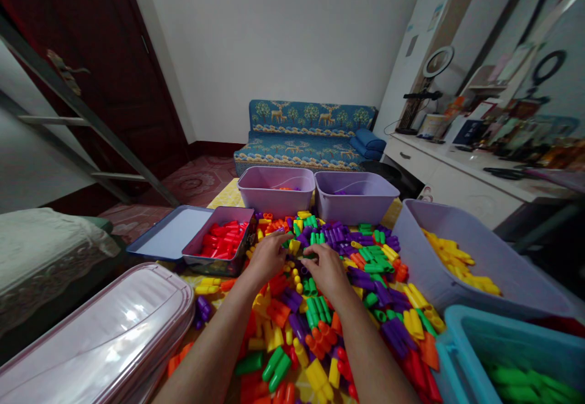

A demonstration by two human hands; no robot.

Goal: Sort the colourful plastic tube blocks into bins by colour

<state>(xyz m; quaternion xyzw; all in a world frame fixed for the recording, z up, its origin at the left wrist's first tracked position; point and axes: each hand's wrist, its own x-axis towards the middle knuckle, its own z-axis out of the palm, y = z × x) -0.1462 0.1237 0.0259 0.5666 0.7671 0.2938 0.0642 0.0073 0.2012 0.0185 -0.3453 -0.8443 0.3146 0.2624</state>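
Note:
A heap of small plastic tube pieces [329, 306] in red, yellow, green, purple and orange covers the table. My left hand [267, 256] and my right hand [325, 268] both reach into the middle of the heap, palms down, fingers curled onto the pieces. The left fingertips close around a small piece I cannot make out. The right fingertips press among green and yellow pieces near a yellow one [295, 246]. What the right hand holds, if anything, is hidden.
A tin of red pieces [222, 240] with its lid [169, 233] stands left. Two purple bins [276, 189] [354, 195] stand behind, a bin with yellow pieces [457, 258] at right, a blue bin with green pieces [516, 361] at front right, a pink lid [100, 337] at front left.

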